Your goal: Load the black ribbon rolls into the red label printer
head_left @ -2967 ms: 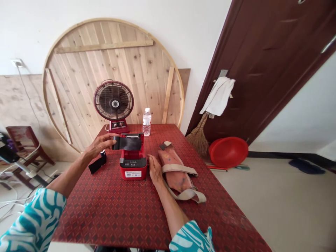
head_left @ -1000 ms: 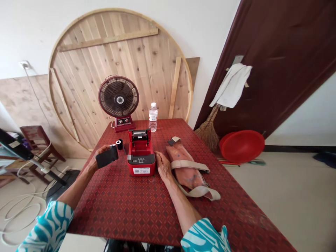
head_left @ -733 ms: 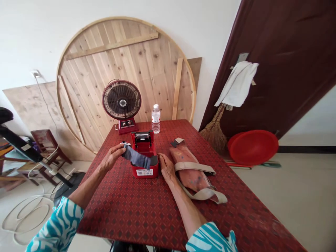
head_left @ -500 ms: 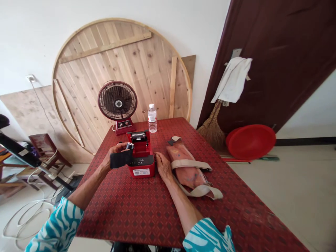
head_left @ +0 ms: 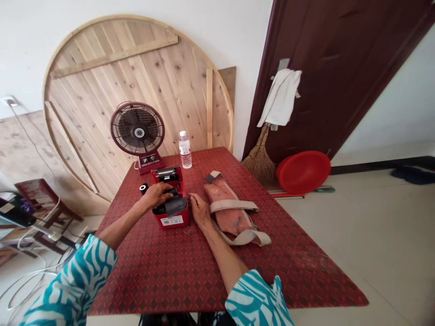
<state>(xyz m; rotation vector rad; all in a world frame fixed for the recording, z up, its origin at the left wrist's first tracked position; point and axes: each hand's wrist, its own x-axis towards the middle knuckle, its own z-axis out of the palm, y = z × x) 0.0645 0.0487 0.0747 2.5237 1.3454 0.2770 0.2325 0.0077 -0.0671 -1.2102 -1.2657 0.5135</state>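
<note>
A small red printer (head_left: pixel 186 218) stands on the table with its lid raised and a metal-and-black roller inside the lid. My left hand (head_left: pixel 158 195) reaches over the open compartment, its fingers closed on a black roll (head_left: pixel 174 192). From the roll a loose black strip (head_left: pixel 176 206) hangs over the printer's front panel. Just beyond my left hand is a second black roll with a white core (head_left: pixel 143 187). My right hand (head_left: pixel 200 211) rests by the printer's right side, fingers stretched forward at its edge; its lower fingers are hidden.
Right of my hand lies an orange-brown pouch (head_left: pixel 224 206) with a beige strap (head_left: pixel 251 236). A red fan (head_left: pixel 138 131) and a water bottle (head_left: pixel 185 150) stand at the table's (head_left: pixel 163 276) far end. A broom (head_left: pixel 261 156) and red basin (head_left: pixel 306 172) are beyond its right edge.
My left hand has carried the black roll from the printer's left side into its open compartment. My right hand stays beside the printer. The view has shifted to the right.
</note>
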